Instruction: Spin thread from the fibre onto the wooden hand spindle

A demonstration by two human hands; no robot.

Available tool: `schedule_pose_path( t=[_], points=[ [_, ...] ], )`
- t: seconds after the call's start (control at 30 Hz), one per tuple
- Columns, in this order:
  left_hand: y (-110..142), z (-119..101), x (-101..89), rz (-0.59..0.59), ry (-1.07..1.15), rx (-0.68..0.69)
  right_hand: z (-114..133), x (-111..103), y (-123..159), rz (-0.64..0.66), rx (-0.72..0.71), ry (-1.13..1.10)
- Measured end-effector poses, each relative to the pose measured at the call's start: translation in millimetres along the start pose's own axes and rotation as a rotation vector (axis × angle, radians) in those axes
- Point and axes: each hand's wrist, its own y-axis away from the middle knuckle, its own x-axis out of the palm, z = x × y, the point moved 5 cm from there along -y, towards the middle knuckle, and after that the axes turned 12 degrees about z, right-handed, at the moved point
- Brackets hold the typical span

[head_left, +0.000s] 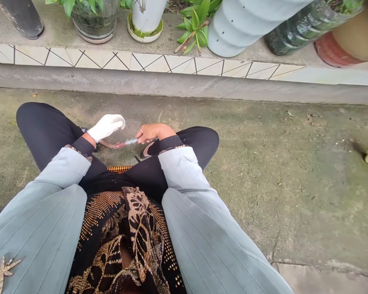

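Two hands at work around a hand tool (131, 141), seen from above. The tool is held level between the spread knees, its wire-wrapped handle closed in the bare right hand (151, 132). The gloved left hand (106, 125), just beyond the tool's other end, has its fingers drawn together on a small pale piece (122, 121); the exact grip is too small to read. The piece appears apart from the tool, on its far side.

The chief hazard is a slip: the tool's thin brownish end lies near the left wrist (89, 139), where bare skin shows above the glove, and a sudden pull by the right hand could scrape it. Whether that end is sharp cannot be told. The piece, held near the fingertips, could escape if the glove slides. A loosened handle could drop the tool toward the shoe (145, 152), which is on its near side. The stool (119, 168), nearer the body than the tool, is low; leaning too far forward could upset balance and disturb both grips.
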Motion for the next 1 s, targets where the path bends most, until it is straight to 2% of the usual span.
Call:
schedule_pose_path(
  t=[0.07, 0.13, 0.2, 0.3, 0.37, 0.43, 0.5, 0.6, 0.67, 0.73, 0.83, 0.93, 1.0],
  points=[
    [-2.1, 2.8, -3.4, -0.039, 0.02, -0.018, 10.5, 11.9, 7.5, 0.175, -0.175, -0.064],
    [-4.6, 9.1, -3.6, -0.041, 0.03, -0.045, 20.6, 14.1, 20.4, 0.219, -0.365, -0.118],
    [-6.5, 17.1, -0.4, -0.011, 0.049, -0.067, 26.0, 7.4, 34.5, 0.14, -0.521, -0.177],
    [-6.7, 26.5, 9.2, 0.072, 0.083, -0.098, 20.1, -14.4, 50.8, -0.183, -0.632, -0.329],
    [-5.4, 27.8, 15.4, 0.118, 0.09, -0.114, 7.7, -29.8, 55.8, -0.452, -0.622, -0.458],
    [-4.1, 24.0, 17.9, 0.112, 0.081, -0.104, -5.1, -40.4, 54.7, -0.661, -0.566, -0.55],
    [-3.6, 17.3, 19.3, 0.112, 0.038, -0.077, -14.0, -46.4, 48.1, -0.78, -0.47, -0.572],
    [-4.0, 9.1, 23.4, 0.183, -0.113, -0.021, -18.9, -49.6, 34.7, -0.83, -0.249, -0.468],
    [-4.2, 8.1, 25.2, 0.209, -0.234, 0.017, -16.8, -48.2, 27.0, -0.803, -0.088, -0.307],
    [-4.2, 10.7, 25.8, 0.207, -0.332, 0.041, -12.4, -43.4, 19.3, -0.714, 0.044, -0.125],
    [-4.6, 16.9, 25.6, 0.199, -0.423, 0.028, -8.0, -26.6, 5.3, -0.411, 0.157, 0.043],
    [-5.4, 20.4, 23.4, 0.199, -0.455, -0.014, -4.6, -4.7, -1.7, -0.056, 0.111, 0.03],
    [-5.9, 20.4, 19.3, 0.164, -0.419, -0.02, 0.7, 4.8, 2.5, 0.097, -0.016, -0.032]
  ],
)
